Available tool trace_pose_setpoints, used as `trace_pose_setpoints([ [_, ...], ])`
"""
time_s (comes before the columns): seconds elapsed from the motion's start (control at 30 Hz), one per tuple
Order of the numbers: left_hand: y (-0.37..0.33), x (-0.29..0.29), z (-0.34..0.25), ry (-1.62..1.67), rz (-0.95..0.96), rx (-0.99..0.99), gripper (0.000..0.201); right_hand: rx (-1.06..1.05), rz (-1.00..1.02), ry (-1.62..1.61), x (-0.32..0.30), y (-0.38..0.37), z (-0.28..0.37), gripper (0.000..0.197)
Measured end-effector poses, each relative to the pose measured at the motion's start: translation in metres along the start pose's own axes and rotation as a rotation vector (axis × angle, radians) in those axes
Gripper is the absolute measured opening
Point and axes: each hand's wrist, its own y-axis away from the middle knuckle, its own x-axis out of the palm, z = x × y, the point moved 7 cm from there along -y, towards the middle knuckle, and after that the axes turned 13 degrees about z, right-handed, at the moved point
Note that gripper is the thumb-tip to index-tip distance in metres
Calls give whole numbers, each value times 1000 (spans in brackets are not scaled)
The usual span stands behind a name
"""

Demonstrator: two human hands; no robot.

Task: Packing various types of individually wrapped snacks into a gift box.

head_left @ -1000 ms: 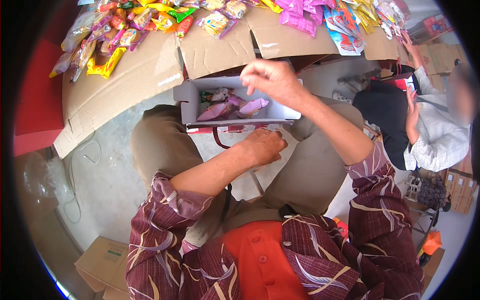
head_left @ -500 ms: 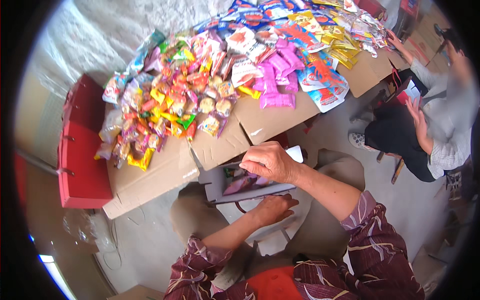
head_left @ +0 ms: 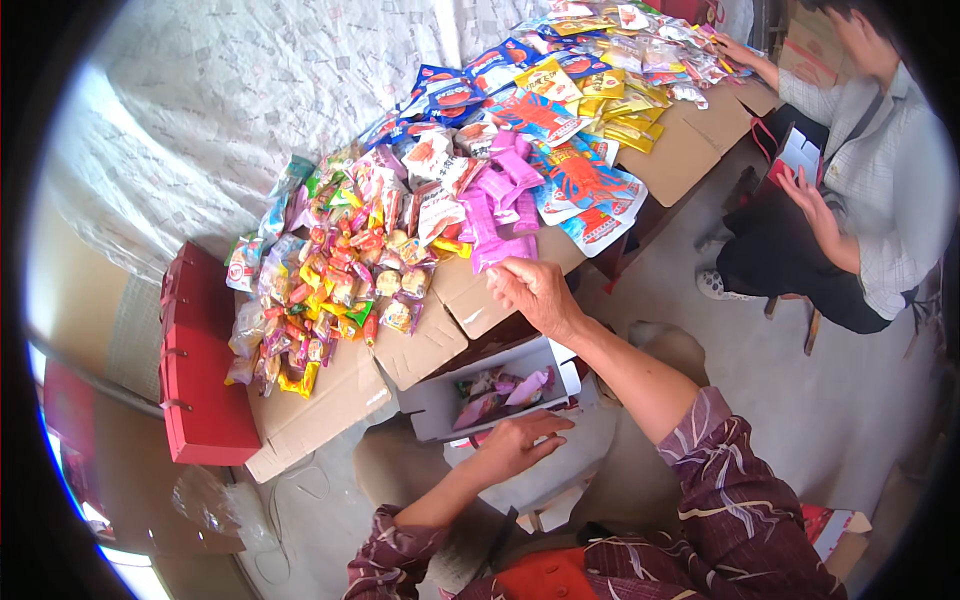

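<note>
My right hand (head_left: 537, 297) is above the cardboard edge, its fingers curled together right at the near end of a pink packet (head_left: 503, 252). Whether anything is in those fingers is hidden. More pink packets (head_left: 505, 185) lie heaped just behind. Below, between my knees, a pale open gift box (head_left: 428, 408) holds pink snack packets (head_left: 528, 386) and several darker wrapped pieces. My left hand (head_left: 520, 445) rests at the near wall of this box, fingers stretched out and holding nothing.
Wrapped sweets (head_left: 340, 285) are piled at the left on the cardboard tabletop (head_left: 430, 345), with blue, red and yellow snack bags (head_left: 575, 170) farther right. A red gift box (head_left: 205, 370) stands at the left end. On the right a seated person (head_left: 850, 200) handles another box (head_left: 800, 155).
My right hand has moved up from over the box to the near pink packet, uncovering the box's contents. My left hand has shifted slightly left and down. The whole view has tilted.
</note>
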Motion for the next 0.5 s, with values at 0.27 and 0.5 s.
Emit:
trace_pose_setpoints([
  [0.27,-30,-235,-35,168,-462,65,44,172,-114,-202,-25,1,-13,31],
  [0.5,-91,-442,74,736,-789,-40,57,137,-29,-198,-3,-22,-15,31],
])
